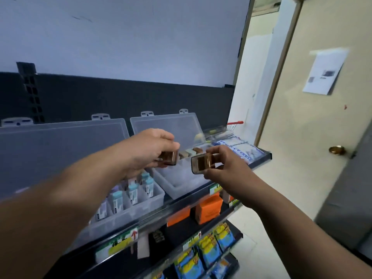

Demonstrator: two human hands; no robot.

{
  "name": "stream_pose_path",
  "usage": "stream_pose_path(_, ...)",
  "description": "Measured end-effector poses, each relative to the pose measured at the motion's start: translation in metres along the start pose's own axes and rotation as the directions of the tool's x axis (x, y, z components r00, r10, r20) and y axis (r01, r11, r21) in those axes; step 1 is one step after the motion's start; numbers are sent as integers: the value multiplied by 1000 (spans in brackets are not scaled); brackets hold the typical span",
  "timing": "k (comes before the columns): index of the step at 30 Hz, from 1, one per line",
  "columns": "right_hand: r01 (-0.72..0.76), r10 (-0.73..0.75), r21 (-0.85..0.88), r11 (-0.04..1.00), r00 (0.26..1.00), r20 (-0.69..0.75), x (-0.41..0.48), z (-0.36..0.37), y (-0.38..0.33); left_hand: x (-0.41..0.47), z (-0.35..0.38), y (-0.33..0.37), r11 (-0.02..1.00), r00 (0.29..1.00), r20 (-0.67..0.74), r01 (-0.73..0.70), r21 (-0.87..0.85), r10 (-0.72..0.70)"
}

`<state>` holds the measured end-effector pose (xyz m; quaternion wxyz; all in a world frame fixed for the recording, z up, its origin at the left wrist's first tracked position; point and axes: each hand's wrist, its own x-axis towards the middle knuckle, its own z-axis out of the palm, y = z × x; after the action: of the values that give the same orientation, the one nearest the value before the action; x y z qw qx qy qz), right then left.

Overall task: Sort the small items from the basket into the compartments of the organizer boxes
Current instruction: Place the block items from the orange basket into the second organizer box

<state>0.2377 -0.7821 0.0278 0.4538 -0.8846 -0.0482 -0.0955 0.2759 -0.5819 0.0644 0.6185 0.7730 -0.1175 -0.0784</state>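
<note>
Shop shelf (266,155) carries a left box (157,196) and a right box (181,182), lids up, and over the latter the left hand (147,150) pinches a brown item (169,158) while the right hand (225,164) grips a second item (202,164), so a slack pinch or the hands bumping could drop either into a wrong compartment.

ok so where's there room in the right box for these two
The right box's front compartments look bare, between its front wall and the back row of small items. That back row is crowded, and so is the left box's right end, packed with blue-capped packs.
</note>
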Motion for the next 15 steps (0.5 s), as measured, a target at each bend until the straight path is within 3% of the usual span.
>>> stream_pose_path(7,-71,65,-59,996,994,-87,80,-49,58,100,25,7,982,997,21,-71,176,68)
stream_pose_path(15,10,-18,-110,994,997,-71,176,-93,120,182,74,6,913,992,-49,-90,398,120)
